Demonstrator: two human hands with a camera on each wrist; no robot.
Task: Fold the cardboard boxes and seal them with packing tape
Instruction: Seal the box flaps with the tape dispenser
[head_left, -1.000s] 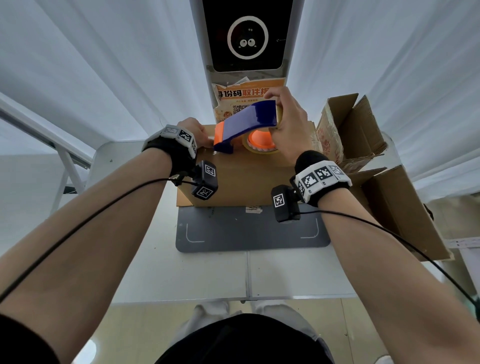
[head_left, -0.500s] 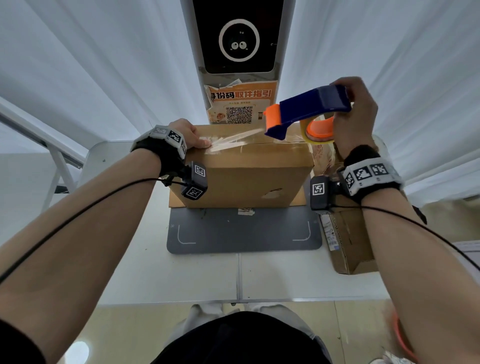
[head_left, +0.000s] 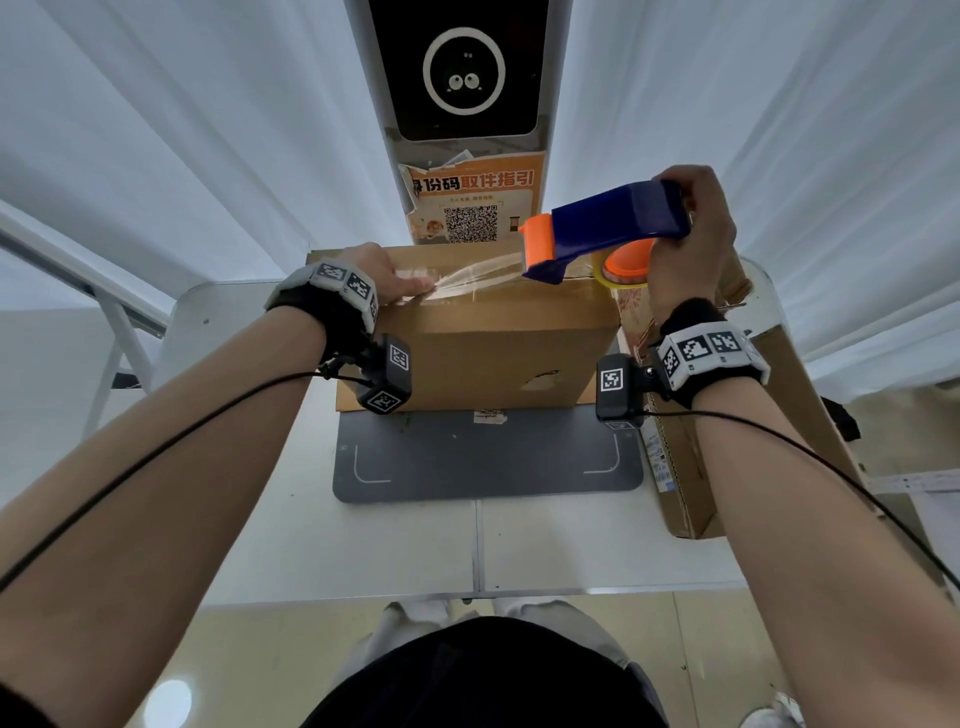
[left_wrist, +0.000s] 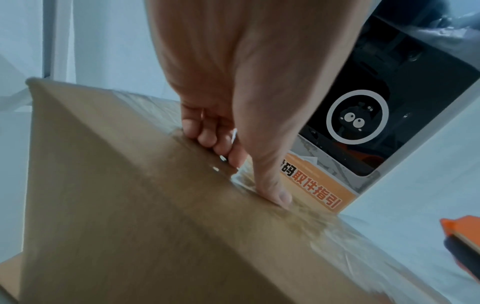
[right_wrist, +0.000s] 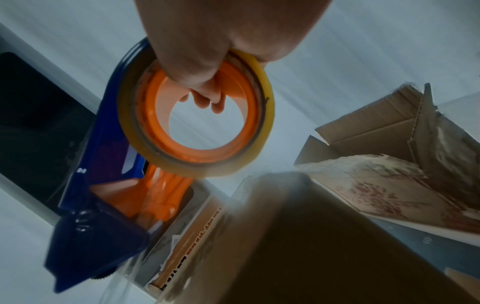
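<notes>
A closed brown cardboard box (head_left: 483, 353) stands on the grey mat (head_left: 483, 457) at mid-table. My left hand (head_left: 387, 278) lies on its top near the left end, thumb (left_wrist: 272, 185) and fingertips (left_wrist: 207, 135) pressing the clear tape (head_left: 478, 275) down. My right hand (head_left: 691, 244) grips the blue and orange tape dispenser (head_left: 608, 223) above the box's right end, fingers through the orange core of the roll (right_wrist: 197, 119). A strip of clear tape stretches from the dispenser's nose to the box top.
An unfolded box (head_left: 691, 467) lies at the right table edge, and an open torn box (right_wrist: 389, 164) stands behind it. A kiosk with a dark screen (head_left: 465, 73) and an orange QR notice (head_left: 472, 208) stands behind the box. White curtains hang on both sides.
My right hand has drawn the dispenser from the box's middle to beyond its right end, paying tape out across the top. The left hand has stayed pressing at the left end.
</notes>
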